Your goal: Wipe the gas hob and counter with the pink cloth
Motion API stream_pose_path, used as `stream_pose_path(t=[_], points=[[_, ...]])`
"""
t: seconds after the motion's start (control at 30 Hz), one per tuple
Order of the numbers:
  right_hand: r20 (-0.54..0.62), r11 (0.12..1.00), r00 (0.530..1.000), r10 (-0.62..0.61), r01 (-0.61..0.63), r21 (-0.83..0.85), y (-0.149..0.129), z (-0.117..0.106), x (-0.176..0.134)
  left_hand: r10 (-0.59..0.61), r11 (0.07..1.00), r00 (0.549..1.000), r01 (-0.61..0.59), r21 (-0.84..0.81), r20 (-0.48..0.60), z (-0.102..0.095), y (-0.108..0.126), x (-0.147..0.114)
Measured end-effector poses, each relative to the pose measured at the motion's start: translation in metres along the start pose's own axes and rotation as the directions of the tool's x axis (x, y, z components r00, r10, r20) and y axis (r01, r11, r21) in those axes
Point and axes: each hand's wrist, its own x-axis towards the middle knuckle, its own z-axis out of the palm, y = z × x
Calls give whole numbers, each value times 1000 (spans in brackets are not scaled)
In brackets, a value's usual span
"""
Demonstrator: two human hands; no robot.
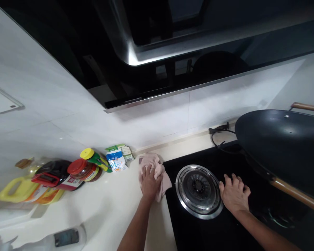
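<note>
Your left hand (149, 182) is pressing the pink cloth (165, 178) onto the table (115, 205), left of the cooktop (191, 234); can't tell if it's gripping. Your right hand (234, 194) is lying spread beside the burner (198, 188). Risk: swinging wide left, you'd be knocking the blue-white packet (117, 161).

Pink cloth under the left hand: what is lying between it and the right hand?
In the head view, the round metal burner of the black cooktop lies between the pink cloth and right hand.
</note>
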Motion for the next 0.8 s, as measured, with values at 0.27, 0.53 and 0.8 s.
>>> stream_pose_path(t=[0.27,0.53,0.8], points=[[-10,1000,1000,-11,11,-4,3,2,-1,173,985,974,-174,7,-149,17,-16,-131],[-16,1000,1000,-12,12,14,2,-1,-3,245,966,952,-255,-34,-186,37,-33,-178],[-14,1000,1000,-17,16,-14,3,0,-3,114,993,992,-114,-1,-63,2,-15,-26]])
